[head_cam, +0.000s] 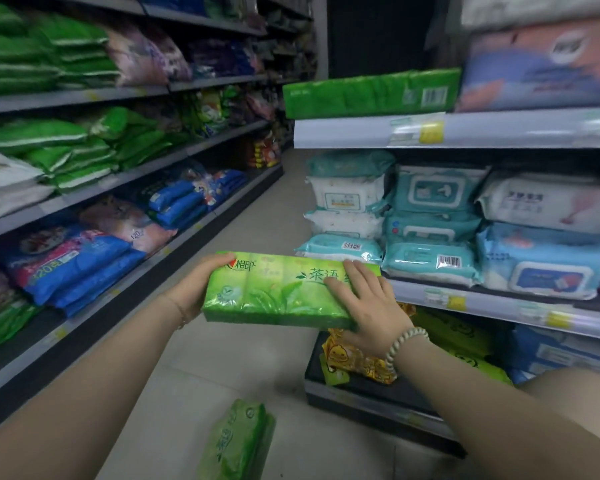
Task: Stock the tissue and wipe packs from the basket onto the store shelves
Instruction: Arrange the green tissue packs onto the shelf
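As stacked green and blue packs [66, 268] fill the long shelves [84, 199] on the left of a store aisle, a person's left hand [196, 284] cups one end of a long green tissue pack [278, 289], held level in mid-air over the tiled floor [243, 216]. The right hand [368, 306] lies spread across the pack's other end, both grips closed on it, just in front of a shelf of wipe packs [437, 223]. A second green pack [236, 441] lies on the floor below.
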`<state>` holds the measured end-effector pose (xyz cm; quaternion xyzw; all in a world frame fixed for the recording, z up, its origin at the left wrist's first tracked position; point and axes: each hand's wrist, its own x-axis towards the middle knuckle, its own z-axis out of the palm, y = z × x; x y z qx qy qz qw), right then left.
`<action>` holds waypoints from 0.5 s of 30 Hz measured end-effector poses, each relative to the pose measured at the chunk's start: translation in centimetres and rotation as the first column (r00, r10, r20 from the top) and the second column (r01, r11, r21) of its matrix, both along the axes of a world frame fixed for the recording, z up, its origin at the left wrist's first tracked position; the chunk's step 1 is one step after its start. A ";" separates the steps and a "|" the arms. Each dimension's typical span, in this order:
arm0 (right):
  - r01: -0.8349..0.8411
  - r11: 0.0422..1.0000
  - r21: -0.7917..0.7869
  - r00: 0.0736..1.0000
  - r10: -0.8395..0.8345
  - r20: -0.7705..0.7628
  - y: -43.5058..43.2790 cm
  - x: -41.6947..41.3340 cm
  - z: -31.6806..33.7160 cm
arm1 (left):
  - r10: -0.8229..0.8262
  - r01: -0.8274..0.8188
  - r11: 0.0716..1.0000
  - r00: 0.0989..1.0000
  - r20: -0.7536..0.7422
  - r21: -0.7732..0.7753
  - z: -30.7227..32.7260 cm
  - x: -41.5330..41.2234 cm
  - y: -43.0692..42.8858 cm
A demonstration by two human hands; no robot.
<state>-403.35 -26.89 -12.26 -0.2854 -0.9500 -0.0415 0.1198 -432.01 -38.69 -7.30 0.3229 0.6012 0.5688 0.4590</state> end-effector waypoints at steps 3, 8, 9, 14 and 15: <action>-0.013 0.998 0.067 1.000 0.014 -0.008 1.4 0.5 1.8 | -0.075 0.074 0.997 0.995 -0.061 -0.017 1.4 -0.2 0.5; -0.025 0.986 0.164 0.998 0.033 -0.044 2.7 0.8 6.3 | 0.045 -0.038 0.996 0.996 -0.078 0.086 3.7 -0.7 1.3; -0.020 0.982 0.187 0.997 0.032 -0.064 2.9 0.9 7.2 | 0.091 -0.084 0.987 0.995 -0.048 0.137 4.2 -0.8 1.4; -0.035 0.911 0.412 0.978 0.116 -0.173 4.4 1.0 11.0 | 0.022 -0.081 0.921 0.987 0.157 0.381 6.5 -0.8 1.9; -0.045 0.891 0.451 0.975 0.138 -0.175 4.6 1.0 11.8 | -0.006 -0.058 0.911 0.988 0.152 0.408 7.0 -0.8 1.8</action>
